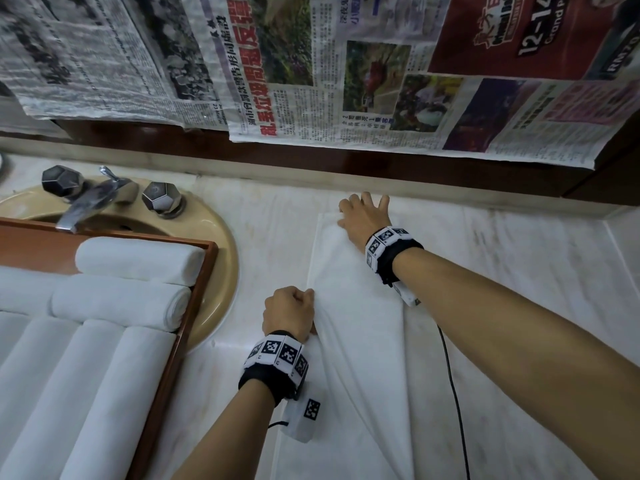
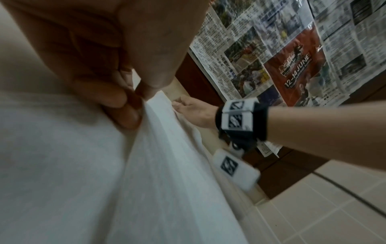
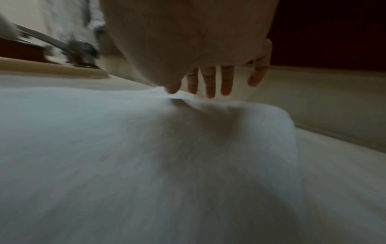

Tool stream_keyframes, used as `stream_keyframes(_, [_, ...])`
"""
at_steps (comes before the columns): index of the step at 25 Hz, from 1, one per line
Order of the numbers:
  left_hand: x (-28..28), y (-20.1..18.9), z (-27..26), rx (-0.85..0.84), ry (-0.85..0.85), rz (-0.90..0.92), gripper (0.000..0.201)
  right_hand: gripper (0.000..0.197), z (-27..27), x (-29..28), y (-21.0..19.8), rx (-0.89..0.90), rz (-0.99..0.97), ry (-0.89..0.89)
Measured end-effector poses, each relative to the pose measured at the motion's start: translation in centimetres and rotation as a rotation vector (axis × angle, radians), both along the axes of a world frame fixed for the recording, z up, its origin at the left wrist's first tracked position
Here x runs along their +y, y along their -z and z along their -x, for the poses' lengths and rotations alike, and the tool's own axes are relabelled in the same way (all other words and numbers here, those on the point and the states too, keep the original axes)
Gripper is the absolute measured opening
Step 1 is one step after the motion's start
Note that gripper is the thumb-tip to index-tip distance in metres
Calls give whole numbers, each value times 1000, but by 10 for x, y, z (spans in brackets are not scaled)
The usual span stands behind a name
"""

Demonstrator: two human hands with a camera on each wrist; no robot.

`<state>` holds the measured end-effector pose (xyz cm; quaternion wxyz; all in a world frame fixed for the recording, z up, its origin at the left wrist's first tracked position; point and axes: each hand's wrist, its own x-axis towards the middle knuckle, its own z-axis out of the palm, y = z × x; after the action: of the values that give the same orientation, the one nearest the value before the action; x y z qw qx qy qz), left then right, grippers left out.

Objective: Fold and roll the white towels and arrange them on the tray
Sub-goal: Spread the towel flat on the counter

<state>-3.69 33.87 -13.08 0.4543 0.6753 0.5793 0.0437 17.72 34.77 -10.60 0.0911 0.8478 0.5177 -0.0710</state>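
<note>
A white towel (image 1: 360,327) lies lengthwise on the pale counter, folded into a long strip. My left hand (image 1: 289,313) pinches the towel's left edge (image 2: 150,105) between thumb and curled fingers and lifts it slightly. My right hand (image 1: 363,216) lies flat with fingers spread at the towel's far end (image 3: 208,107), near the back wall. At the left, a wooden tray (image 1: 194,292) holds several rolled white towels (image 1: 138,259).
A beige sink (image 1: 221,244) with a chrome tap (image 1: 90,199) sits under the tray at the back left. Newspaper sheets (image 1: 346,81) hang on the wall behind. A black cable (image 1: 453,393) runs along the counter by my right forearm.
</note>
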Motion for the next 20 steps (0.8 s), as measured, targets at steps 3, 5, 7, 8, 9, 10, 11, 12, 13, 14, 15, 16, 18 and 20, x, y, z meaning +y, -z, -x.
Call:
stream_keyframes(3, [4,-3,-2,25,11,44,31,56,20,-52,8,192,-54,-322])
stream_keyframes(5, [7,-3,-4,40,16,64,33,61,25,-85,14,262,97,-627])
stream_keyframes(7, [8,-1,-5,59,3,76,34,62,5,-78,24,220,186,-636])
stream_keyframes(8, [8,-1,-6,66,-6,76,35,62,-8,-64,25,181,175,-509])
stream_keyframes(9, [8,0,-7,76,-14,74,35,62,-17,-52,22,157,148,-363])
stream_keyframes(10, [8,0,-7,87,-19,69,35,62,-19,-42,19,143,136,-276])
stream_keyframes(11, [8,0,-8,104,-20,62,35,62,-13,-37,18,145,123,-304])
stream_keyframes(12, [7,1,-8,119,-17,60,36,62,-2,-42,18,169,115,-410])
stream_keyframes(13, [7,1,-8,126,-18,55,37,61,9,-51,21,178,144,-522])
stream_keyframes(14, [7,1,-10,130,-21,48,38,60,12,-62,24,199,181,-564])
stream_keyframes(15, [8,1,-11,131,-24,40,38,60,7,-71,24,216,207,-481])
stream_keyframes(16, [9,0,-12,140,-23,33,38,61,2,-80,22,218,196,-282])
stream_keyframes(18, [13,0,-14,160,-42,22,38,64,2,-100,12,218,136,-17])
stream_keyframes(20, [13,0,-13,175,-25,33,37,65,26,-131,8,285,83,-177])
